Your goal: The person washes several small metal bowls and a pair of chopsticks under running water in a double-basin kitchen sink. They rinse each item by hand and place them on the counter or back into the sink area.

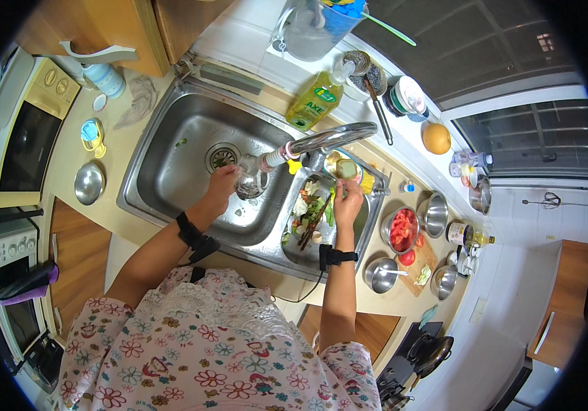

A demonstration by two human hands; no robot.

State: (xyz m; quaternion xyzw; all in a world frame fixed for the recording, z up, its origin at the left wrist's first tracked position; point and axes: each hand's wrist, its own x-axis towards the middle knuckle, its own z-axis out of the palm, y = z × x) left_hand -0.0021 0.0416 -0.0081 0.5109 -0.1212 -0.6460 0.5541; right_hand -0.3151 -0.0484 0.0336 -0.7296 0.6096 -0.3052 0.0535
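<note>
Under the tap's spray head (272, 160), my left hand (223, 187) grips the side of a shiny, see-through vessel (251, 185) over the large steel sink basin (171, 154). Blur and glare hide whether it is glass or metal. The fingertips of my right hand (348, 201) are pinched at the near edge of a greenish-yellow sponge (347, 168). Behind the sponge is a small bowl (331, 163), partly covered. Below my right hand, the smaller basin holds vegetable scraps (301, 205) and dark sticks (316, 224).
The curved metal faucet (340, 134) arches between both basins. A dish-soap bottle (314, 100) stands behind. To the right are a steel bowl of cut tomatoes (403, 230), a cutting board (425, 262) and more steel bowls (432, 215). Another steel bowl (89, 183) sits left of the sink.
</note>
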